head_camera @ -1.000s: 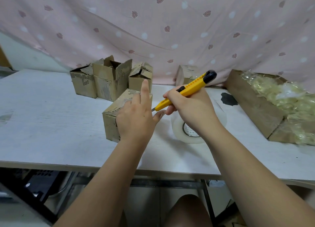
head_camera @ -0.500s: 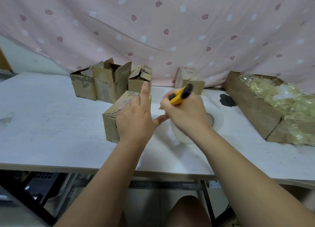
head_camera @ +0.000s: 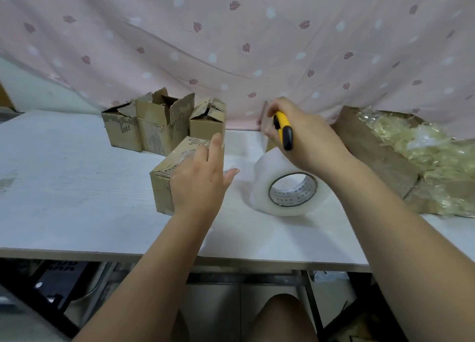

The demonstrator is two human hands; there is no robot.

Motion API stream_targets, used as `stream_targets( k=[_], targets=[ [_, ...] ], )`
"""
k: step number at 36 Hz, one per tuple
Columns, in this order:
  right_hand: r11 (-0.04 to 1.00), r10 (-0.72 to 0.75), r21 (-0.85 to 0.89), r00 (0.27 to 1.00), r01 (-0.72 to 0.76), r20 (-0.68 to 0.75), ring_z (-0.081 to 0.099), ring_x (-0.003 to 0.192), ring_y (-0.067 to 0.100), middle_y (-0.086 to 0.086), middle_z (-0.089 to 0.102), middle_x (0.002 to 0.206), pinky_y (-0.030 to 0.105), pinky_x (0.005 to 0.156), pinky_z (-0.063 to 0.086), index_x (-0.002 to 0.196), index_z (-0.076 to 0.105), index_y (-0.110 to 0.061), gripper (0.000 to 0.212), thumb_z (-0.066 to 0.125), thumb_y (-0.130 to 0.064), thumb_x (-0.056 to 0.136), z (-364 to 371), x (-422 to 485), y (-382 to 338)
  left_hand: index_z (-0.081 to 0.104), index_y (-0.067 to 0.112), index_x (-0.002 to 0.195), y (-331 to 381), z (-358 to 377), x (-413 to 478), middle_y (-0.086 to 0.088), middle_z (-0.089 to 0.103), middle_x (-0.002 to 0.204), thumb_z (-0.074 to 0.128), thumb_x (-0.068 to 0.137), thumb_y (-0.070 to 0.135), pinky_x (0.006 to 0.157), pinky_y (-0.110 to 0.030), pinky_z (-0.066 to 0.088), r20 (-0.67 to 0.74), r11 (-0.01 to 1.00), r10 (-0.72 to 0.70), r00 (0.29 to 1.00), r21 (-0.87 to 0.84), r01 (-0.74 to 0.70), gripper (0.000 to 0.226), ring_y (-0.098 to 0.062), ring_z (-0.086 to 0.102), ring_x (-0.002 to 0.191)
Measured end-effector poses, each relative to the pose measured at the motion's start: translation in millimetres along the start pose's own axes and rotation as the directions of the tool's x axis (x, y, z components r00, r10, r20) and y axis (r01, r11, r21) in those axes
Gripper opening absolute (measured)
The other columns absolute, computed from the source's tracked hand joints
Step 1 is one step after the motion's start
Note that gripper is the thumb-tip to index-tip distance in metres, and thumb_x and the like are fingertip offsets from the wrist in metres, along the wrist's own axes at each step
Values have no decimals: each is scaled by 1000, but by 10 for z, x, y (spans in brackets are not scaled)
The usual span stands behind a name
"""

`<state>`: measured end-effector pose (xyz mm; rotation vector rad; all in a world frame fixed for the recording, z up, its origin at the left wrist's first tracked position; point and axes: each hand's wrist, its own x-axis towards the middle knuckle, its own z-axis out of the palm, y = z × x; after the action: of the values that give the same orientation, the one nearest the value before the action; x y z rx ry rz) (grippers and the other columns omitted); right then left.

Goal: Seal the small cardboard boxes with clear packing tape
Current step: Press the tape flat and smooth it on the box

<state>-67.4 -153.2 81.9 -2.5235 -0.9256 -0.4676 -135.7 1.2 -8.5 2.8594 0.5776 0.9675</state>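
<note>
Your left grip rests loose-fingered, released, on box on counter. Your right grip grasps knife above tape roll, near box's right. Blade hidden; right grip blurred.

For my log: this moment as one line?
left hand: rests on small cardboard box | right hand: grips yellow utility knife | clear tape roll: on table

The curtain is showing pale pink, scattered with white dots and dark red leaf prints. The bench is showing white. The small cardboard boxes are showing brown, some with grey printing. The utility knife is showing yellow with a black end. The tape roll is looking milky white around a dark-rimmed core with grey lettering. The crumpled film is showing pale yellow in a brown carton.
</note>
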Motion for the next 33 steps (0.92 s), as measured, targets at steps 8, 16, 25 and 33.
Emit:
stream_targets(
  k=[8, 16, 25, 33],
  targets=[
    [956, -152, -184, 922, 229, 357, 42, 65, 15, -7, 42, 73, 33, 55, 31, 106, 37, -27, 15, 49, -26, 97, 128, 200, -198, 56, 8, 128, -20, 13, -2, -10, 67, 90, 69, 81, 50, 48, -27, 33, -24, 999, 54, 998, 0, -54, 64, -28, 64, 64],
    [932, -129, -230, 847, 282, 515, 50, 75, 21, 0, 59, 95, 33, 57, 35, 100, 29, -31, 32, 55, -49, 94, 360, 312, -127, 64, 4, 113, -34, 35, 23, -11, 66, 75, 71, 74, 53, 45, -24, 30, -128, 993, 83, 988, -72, -93, 63, -29, 61, 53],
    [957, -83, -191, 838, 218, 540, 49, 81, 20, -6, 61, 95, 32, 58, 31, 98, 36, -33, 21, 56, -34, 94, 297, 259, -68, 63, 4, 116, -63, 33, 24, -12, 63, 76, 74, 72, 52, 45, -26, 32, -104, 997, 70, 992, -38, -74, 66, -30, 58, 52],
    [952, -23, -211, 736, 224, 677, 47, 81, 20, 3, 62, 111, 28, 63, 34, 103, 44, -19, 20, 61, -19, 91, 286, 351, -327, 67, 6, 105, -152, 28, 27, -9, 62, 72, 81, 64, 51, 42, -24, 33, -118, 986, 137, 984, 108, -124, 62, -27, 57, 49]
  ],
)
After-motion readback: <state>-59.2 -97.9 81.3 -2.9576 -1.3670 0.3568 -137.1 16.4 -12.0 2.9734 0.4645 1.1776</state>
